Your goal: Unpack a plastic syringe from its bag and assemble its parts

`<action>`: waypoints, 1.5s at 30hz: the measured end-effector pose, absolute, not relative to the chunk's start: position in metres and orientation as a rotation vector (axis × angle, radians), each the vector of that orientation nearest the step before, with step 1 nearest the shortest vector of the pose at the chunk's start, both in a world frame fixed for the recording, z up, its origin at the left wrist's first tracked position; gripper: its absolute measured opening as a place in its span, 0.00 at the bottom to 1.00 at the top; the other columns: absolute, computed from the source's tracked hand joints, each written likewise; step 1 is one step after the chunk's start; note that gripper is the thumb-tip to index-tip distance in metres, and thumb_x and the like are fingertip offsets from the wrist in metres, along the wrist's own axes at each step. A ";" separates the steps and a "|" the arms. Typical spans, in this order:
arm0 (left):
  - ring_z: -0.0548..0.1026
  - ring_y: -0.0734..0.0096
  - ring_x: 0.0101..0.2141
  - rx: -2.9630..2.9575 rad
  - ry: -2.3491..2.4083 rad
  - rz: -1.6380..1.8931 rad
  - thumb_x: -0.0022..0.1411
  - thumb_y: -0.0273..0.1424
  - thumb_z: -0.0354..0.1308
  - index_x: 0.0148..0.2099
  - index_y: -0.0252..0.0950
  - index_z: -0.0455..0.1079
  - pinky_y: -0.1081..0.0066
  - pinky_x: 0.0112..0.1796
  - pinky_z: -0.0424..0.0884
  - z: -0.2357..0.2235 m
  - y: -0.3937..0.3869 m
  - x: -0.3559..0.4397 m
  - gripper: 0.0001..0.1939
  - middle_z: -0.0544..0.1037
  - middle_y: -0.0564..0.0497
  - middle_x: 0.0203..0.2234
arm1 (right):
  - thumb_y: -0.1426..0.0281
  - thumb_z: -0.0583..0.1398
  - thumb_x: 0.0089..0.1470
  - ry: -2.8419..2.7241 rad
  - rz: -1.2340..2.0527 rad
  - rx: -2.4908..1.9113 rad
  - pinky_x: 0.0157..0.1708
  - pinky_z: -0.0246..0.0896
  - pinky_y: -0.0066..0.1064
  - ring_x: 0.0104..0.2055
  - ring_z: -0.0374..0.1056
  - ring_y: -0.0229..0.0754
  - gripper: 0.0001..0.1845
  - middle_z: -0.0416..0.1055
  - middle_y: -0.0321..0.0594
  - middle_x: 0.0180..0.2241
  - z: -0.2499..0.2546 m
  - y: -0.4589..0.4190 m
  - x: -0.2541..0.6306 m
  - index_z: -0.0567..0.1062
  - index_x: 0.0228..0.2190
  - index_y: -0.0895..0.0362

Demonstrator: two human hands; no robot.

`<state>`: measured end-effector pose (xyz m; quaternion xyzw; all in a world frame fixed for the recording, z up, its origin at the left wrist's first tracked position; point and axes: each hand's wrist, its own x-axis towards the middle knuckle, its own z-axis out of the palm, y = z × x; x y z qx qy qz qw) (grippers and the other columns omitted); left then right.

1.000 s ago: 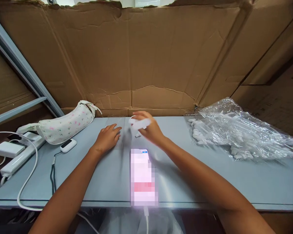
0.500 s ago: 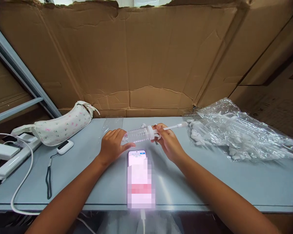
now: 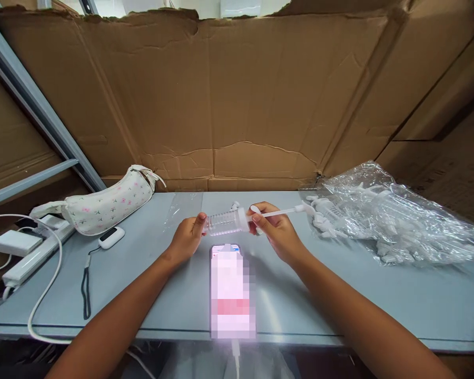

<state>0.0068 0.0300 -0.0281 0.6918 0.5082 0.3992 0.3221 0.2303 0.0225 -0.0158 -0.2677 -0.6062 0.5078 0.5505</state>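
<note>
Both hands hold a clear plastic syringe (image 3: 226, 221) sideways just above the grey table (image 3: 339, 295). My left hand (image 3: 187, 239) is closed on the tip end of its ribbed barrel. My right hand (image 3: 274, 234) is closed on the white flange, and the thin white plunger rod (image 3: 284, 212) sticks out to the right past my fingers. A lit phone (image 3: 232, 287) lies flat on the table right below the syringe, between my forearms, with a cable running off the front edge.
A heap of clear plastic bags holding more syringes (image 3: 379, 216) lies at the right. A floral pouch (image 3: 106, 202), a small white device with a strap (image 3: 111, 237), a power strip and white cables (image 3: 19, 252) sit at the left. Cardboard walls (image 3: 240, 95) close off the back.
A second ago my right hand was a blur above the table and my left lay flat. Since then both hands have closed on the syringe and lifted it slightly.
</note>
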 end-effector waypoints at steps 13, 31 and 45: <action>0.65 0.73 0.29 1.706 1.138 1.291 0.59 0.48 0.55 0.35 0.37 0.65 0.72 0.32 0.62 -0.020 0.034 0.008 0.18 0.67 0.53 0.26 | 0.55 0.65 0.48 -1.136 1.331 -0.738 0.25 0.60 0.27 0.24 0.62 0.33 0.16 0.64 0.32 0.25 -0.021 0.039 0.234 0.74 0.30 0.56; 0.71 0.72 0.33 1.543 1.043 1.251 0.51 0.41 0.63 0.43 0.38 0.65 0.71 0.36 0.66 -0.016 0.027 0.018 0.20 0.73 0.51 0.36 | 0.56 0.65 0.49 -1.118 1.411 -0.643 0.44 0.70 0.43 0.42 0.70 0.41 0.15 0.73 0.37 0.43 -0.012 0.033 0.234 0.68 0.32 0.52; 0.70 0.72 0.29 1.564 1.019 1.289 0.56 0.48 0.58 0.44 0.38 0.64 0.70 0.33 0.65 -0.017 0.029 0.013 0.21 0.73 0.52 0.30 | 0.57 0.64 0.51 -1.161 1.389 -0.594 0.46 0.68 0.42 0.44 0.69 0.41 0.13 0.72 0.36 0.48 -0.013 0.033 0.236 0.69 0.32 0.51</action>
